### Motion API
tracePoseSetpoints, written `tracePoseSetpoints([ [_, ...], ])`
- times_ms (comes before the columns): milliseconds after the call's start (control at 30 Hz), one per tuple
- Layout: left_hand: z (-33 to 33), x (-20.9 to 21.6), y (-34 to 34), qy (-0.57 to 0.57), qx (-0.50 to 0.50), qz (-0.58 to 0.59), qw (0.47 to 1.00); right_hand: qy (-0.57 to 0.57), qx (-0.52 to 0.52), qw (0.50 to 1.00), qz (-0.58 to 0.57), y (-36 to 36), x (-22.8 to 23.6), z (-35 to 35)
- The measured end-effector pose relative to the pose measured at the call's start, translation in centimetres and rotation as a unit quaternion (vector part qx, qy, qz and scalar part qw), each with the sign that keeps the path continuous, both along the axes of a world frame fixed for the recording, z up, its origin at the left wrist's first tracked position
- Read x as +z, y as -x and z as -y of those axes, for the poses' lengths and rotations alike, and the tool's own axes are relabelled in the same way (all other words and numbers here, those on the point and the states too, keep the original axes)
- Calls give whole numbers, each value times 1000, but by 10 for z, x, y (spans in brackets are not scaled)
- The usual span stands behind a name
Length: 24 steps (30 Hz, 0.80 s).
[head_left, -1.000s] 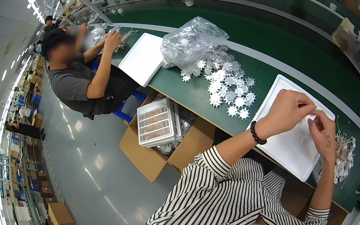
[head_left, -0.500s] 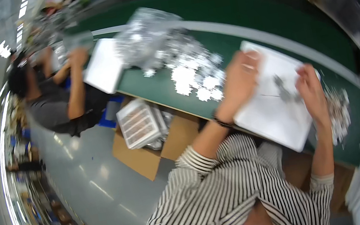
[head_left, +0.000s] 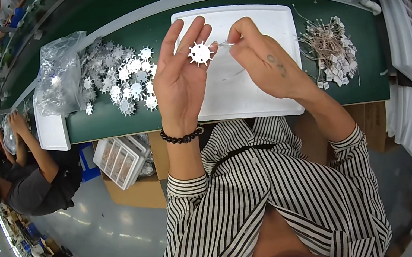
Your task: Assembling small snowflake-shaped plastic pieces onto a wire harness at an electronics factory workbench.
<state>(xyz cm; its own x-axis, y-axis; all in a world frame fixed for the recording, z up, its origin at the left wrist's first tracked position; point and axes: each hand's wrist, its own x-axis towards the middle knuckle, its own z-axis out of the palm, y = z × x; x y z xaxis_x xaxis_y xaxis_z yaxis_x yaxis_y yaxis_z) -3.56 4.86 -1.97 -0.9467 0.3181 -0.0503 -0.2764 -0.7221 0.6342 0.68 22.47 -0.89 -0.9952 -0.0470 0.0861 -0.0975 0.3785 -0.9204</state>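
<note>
My left hand (head_left: 176, 87) is palm up over the left part of a white tray (head_left: 246, 104), its fingers raised. Against those fingers it holds a flat, silvery-white toothed disc (head_left: 200, 54) with small dark marks near its middle. Close by on the right, my right hand (head_left: 274, 64) pinches a thin wire (head_left: 224, 44) between thumb and forefinger. That wire reaches toward the disc's edge; whether the two are joined is too small to tell. Left of the tray lies a heap of similar toothed discs (head_left: 122, 77). Right of it is a bundle of thin wires with small white ends (head_left: 333, 53).
A clear plastic bag (head_left: 60, 77) lies beside the disc heap on the green table (head_left: 144, 29). Below the table edge, an open carton (head_left: 138, 194) holds compartmented trays (head_left: 121, 162). Another person (head_left: 33, 181) works at far left. White trays (head_left: 408, 38) stand at right.
My view has turned, so the table now lies straighter across. Both hands, blurred and wider apart before, are now closer together. The disc now shows plainly at my left fingers.
</note>
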Motion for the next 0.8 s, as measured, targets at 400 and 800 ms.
tracePoseSetpoints([
  [400,0,4,-4,24,-1,12,1000,3,46,986,-161,5,5,11],
  [800,3,5,-3,94,-38,11,995,-139,111,937,-300,10,-9,3],
])
